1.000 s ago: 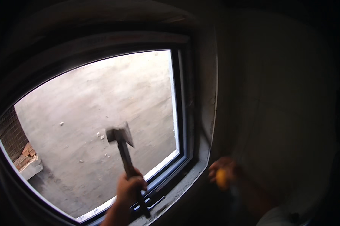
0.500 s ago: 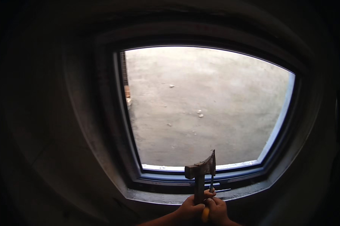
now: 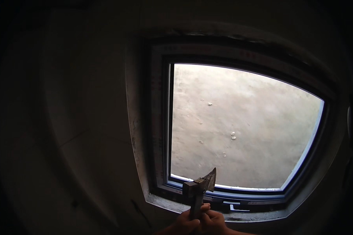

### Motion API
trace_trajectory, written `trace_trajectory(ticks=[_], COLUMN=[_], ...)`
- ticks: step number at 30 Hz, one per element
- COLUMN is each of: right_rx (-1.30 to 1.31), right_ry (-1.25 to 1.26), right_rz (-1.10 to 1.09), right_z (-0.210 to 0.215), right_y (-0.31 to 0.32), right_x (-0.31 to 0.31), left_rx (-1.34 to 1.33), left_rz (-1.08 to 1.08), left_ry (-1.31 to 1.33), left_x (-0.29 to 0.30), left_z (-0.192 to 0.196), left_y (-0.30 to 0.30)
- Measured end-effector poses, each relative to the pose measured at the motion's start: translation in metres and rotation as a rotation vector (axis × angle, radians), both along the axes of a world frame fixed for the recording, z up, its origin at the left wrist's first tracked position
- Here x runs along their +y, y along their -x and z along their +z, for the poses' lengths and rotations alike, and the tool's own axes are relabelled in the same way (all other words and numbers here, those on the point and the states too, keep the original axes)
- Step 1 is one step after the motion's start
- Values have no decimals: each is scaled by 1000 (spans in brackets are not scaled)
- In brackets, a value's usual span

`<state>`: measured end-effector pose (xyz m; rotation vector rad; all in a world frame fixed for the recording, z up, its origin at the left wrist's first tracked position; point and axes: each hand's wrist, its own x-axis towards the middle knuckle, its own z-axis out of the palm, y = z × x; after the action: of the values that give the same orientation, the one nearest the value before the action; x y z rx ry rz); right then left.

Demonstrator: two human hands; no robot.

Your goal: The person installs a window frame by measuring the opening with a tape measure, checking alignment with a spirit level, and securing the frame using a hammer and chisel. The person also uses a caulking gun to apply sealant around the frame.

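I am looking at the dark-framed rectangular window (image 3: 243, 125), now centred since my view swung left. The small steel-headed hatchet (image 3: 199, 186) is standing upright at its sill's lower edge, my left hand (image 3: 184, 224) and right hand (image 3: 213, 221) now both gripping its handle.

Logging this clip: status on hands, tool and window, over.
Left hand and right hand both shut on hatchet handle. Head upright before lower window frame. Nothing between blade and frame.
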<state>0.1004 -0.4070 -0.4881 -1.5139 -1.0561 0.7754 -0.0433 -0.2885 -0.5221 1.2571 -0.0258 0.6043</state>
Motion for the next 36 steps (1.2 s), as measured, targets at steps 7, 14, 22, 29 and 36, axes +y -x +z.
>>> trace_trajectory(ticks=[7,14,22,29,36], right_rx=[-539,-418,344,397,272], right_ry=[-458,-194,7,-101,-274], right_rz=[93,415,537,455,301], right_z=[-15,15,7,3,18], right_y=[-47,-92,-117,-145,-106], right_x=[-48,-73,-83,-75,-40], left_rx=[190,288,338,515,681], left_rz=[511,761,758,926,685], left_ry=[-78,-406,-474,-458,-341], left_x=[-70,-115,-129,-98,-130], left_z=[47,51,71,48,29], left_y=[-40,-96,-101,-62,-39])
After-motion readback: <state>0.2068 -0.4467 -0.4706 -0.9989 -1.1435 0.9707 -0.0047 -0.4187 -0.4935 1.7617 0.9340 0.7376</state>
